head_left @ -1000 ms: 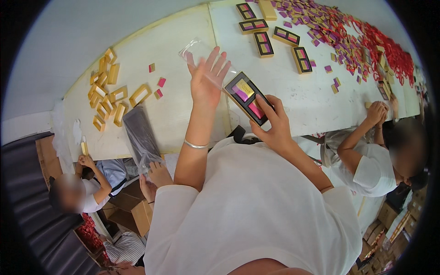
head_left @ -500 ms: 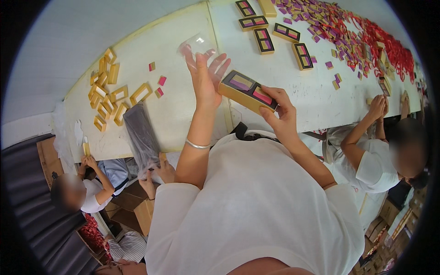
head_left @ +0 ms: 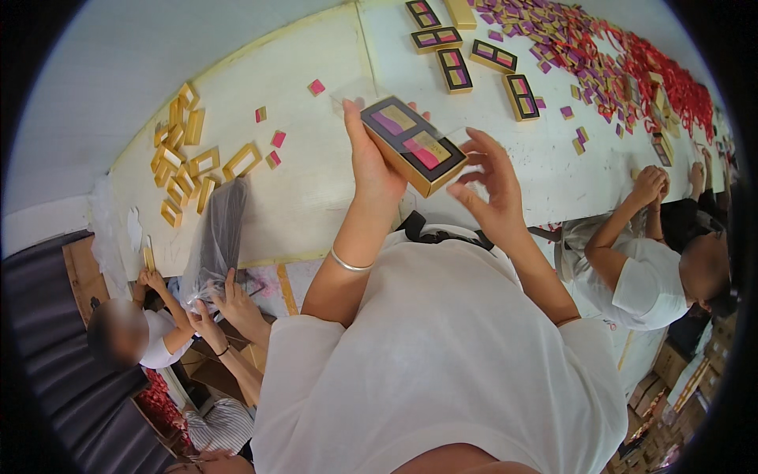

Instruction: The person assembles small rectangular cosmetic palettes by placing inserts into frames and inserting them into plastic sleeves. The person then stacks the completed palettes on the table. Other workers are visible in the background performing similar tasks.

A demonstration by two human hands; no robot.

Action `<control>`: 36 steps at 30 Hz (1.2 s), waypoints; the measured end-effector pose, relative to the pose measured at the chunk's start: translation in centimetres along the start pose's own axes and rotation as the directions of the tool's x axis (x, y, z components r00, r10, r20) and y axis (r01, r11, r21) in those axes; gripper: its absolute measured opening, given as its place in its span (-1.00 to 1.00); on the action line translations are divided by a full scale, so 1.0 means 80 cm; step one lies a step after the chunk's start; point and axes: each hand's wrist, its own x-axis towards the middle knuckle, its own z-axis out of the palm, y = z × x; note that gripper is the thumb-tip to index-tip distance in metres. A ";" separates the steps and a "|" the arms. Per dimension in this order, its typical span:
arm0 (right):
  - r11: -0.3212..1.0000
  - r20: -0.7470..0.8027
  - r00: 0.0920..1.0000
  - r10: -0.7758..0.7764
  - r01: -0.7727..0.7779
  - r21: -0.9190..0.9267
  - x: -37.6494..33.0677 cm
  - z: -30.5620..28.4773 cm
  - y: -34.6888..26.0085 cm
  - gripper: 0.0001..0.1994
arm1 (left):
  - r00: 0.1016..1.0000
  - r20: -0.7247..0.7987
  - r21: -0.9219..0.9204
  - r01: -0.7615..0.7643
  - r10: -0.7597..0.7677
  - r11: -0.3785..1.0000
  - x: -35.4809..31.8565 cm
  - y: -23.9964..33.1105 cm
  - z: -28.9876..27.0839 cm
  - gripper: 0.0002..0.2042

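Observation:
My left hand (head_left: 375, 167) holds a gold box (head_left: 430, 183) from its left side, thumb along the near edge and fingertips showing behind it. Two small gold, purple and pink blocks sit in the box's black tray (head_left: 405, 133). A thin clear plastic piece (head_left: 359, 93) shows by the box's far left corner; how far it reaches round the box I cannot tell. Beside the box's right end is my right hand (head_left: 501, 193), fingers bent and thumb apart, with nothing plainly gripped. Clear plastic also shows near its fingertips.
Several filled boxes (head_left: 455, 71) lie ahead, near piled blocks (head_left: 545, 39) and red ribbons (head_left: 671, 79). Hollow gold frames (head_left: 204, 160) and loose pink blocks (head_left: 278, 139) lie left. A co-worker's hands (head_left: 221, 308) hold a plastic-wrapped dark bundle (head_left: 217, 229); another person works at right.
The box has gone from my right hand to my left hand, which held the clear plastic piece before. My right fingers have come off the box. At left, the co-worker's dark bundle has swung leftward.

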 end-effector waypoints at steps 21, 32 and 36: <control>0.995 -0.061 0.998 0.001 0.005 0.096 0.005 -0.005 0.008 -0.68 | 0.896 0.408 0.644 -0.148 -0.174 0.750 -0.048 -0.004 -0.007 -0.52; 0.628 0.186 0.788 0.586 -0.587 0.511 -0.016 -0.010 0.019 -0.78 | 0.969 0.124 0.298 0.171 -0.216 0.939 -0.063 -0.039 -0.039 -0.81; 0.646 0.166 0.813 0.558 -0.551 0.529 -0.015 -0.010 0.020 -0.81 | 0.965 0.182 0.340 0.118 -0.189 0.933 -0.056 -0.047 -0.057 -0.88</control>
